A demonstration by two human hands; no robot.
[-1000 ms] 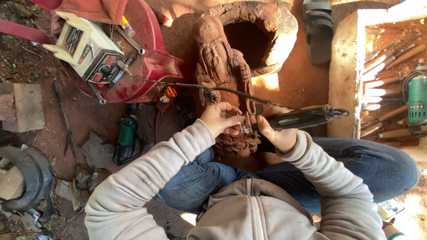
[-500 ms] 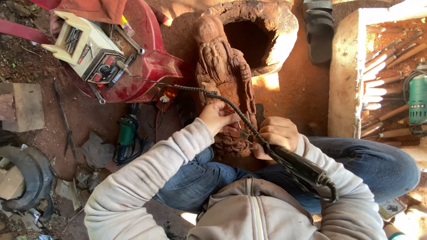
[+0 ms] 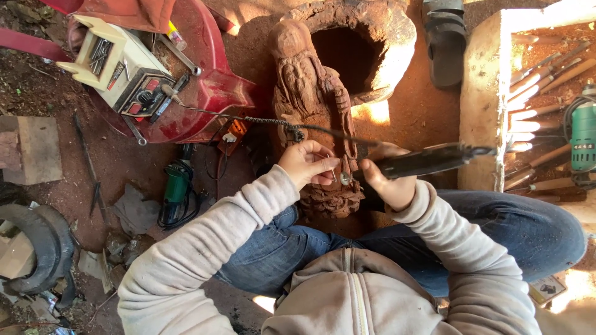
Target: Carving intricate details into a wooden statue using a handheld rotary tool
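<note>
The floor (image 3: 124, 167) was bare reddish-brown earth, dusty and littered with scraps. Strong sunlight fell from the right, leaving bright patches on the ground and on a pale block (image 3: 481, 93) that stood at the right (stone or concrete, hard to tell which). Beyond the block lay a row of wooden-handled chisels (image 3: 534, 80) and a green power tool (image 3: 583, 127). A dark sandal (image 3: 444, 43) lay near the top. At the upper left sat a cream control box (image 3: 118, 65) on a red base (image 3: 211, 87). A small green grinder (image 3: 177, 186) lay on the dirt, with a wooden board (image 3: 37, 149) and an old tyre (image 3: 37, 254) at the left edge.
</note>
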